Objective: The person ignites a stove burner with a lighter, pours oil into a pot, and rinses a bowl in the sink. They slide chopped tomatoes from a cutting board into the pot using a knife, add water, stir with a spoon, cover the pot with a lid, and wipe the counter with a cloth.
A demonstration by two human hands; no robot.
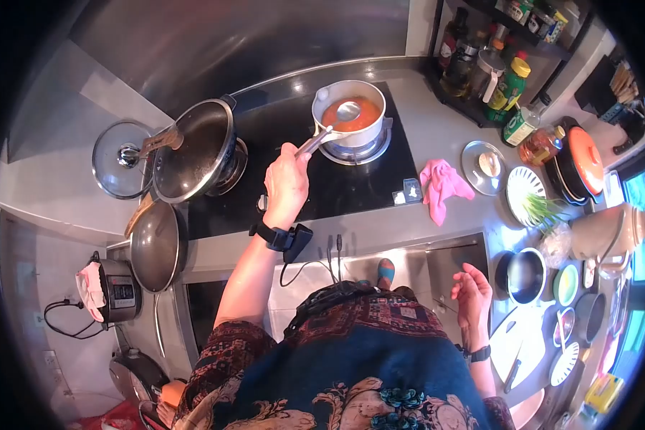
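Observation:
My left hand [287, 184] is closed around the handle of a metal ladle [348, 111]. The ladle's bowl rests in the orange-red liquid of a white saucepan [375, 131], which stands on the right burner of the black cooktop [301, 188]. My right hand [473, 290] hangs over the counter's front edge, fingers loosely curled and apart, with nothing in it. A pink cloth [443, 188] lies on the counter right of the cooktop.
A large wok [193, 154] sits on the left burner, beside a glass lid [115, 161]. At the right are a plate of green onions [534, 204], an orange-lidded pot [585, 161], a dark pot [523, 275] and a knife [512, 376]. Bottles [509, 87] stand at the back right.

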